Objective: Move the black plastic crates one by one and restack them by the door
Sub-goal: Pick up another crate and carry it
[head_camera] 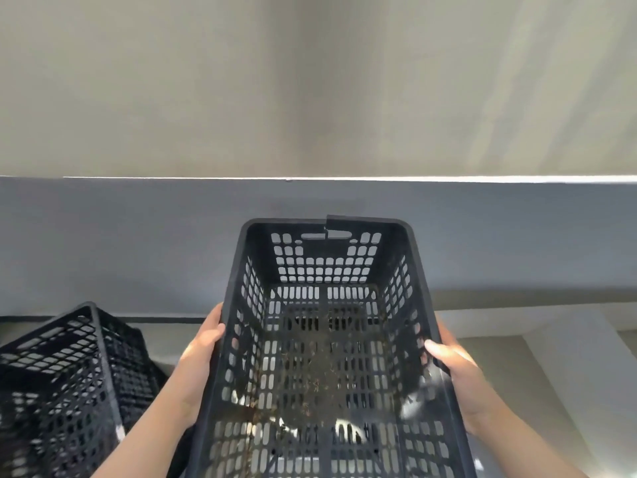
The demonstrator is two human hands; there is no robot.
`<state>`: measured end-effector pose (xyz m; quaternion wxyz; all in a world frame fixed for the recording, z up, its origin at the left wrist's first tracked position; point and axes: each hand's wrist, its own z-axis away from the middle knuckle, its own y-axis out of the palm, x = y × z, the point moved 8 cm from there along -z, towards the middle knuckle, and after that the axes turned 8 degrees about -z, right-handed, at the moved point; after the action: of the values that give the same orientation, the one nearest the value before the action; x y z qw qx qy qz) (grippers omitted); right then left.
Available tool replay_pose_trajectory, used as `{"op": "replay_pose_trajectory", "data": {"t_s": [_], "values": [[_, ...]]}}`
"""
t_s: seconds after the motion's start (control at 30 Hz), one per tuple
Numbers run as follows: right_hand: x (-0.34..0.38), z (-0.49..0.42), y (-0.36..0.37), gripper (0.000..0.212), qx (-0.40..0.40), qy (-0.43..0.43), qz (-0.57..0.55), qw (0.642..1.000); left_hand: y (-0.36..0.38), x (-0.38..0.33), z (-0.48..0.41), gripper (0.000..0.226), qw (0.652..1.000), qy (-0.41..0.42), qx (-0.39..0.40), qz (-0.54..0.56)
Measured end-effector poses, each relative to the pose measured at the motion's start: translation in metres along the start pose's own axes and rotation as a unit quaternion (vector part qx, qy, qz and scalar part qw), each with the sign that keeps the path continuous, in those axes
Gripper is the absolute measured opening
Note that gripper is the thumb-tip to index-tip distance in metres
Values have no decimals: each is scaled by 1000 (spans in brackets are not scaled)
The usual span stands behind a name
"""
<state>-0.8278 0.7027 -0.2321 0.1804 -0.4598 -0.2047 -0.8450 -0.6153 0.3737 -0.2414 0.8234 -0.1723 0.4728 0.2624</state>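
Note:
I hold a black perforated plastic crate [327,339] up in front of me, its open top towards the camera. My left hand [203,353] grips its left side wall from outside. Over the right rim, my right hand [455,367] has its thumb inside the crate. The crate's far rim is cracked near the handle slot, and dry brown debris lies on its slotted bottom. At the lower left stands another stack of black crates [65,384], apart from the one I hold.
A wall [310,81] faces me closely, beige above and grey-blue below a white line. Pale floor or a step [551,357] shows at the lower right. No door is in view.

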Motion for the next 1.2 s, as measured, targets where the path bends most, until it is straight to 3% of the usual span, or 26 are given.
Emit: {"op": "replay_pose_trajectory", "data": {"t_s": [0.17, 0.3, 0.47, 0.77, 1.2], "values": [[-38, -34, -18, 43, -20, 33, 0, 999, -3, 37, -51, 50, 999, -3, -12, -44], [-72, -59, -27, 57, -41, 62, 17, 997, -10, 82, -84, 40, 995, -41, -46, -81], [-110, -83, -32, 41, -55, 74, 15, 996, 4, 113, -102, 41, 990, -59, -34, -126], [-161, -128, -36, 44, -24, 65, -13, 998, 24, 149, -98, 43, 998, -29, 22, -45], [-188, -165, -38, 48, -18, 36, 31, 999, 27, 184, -142, 45, 999, -34, -1, -32]]}}
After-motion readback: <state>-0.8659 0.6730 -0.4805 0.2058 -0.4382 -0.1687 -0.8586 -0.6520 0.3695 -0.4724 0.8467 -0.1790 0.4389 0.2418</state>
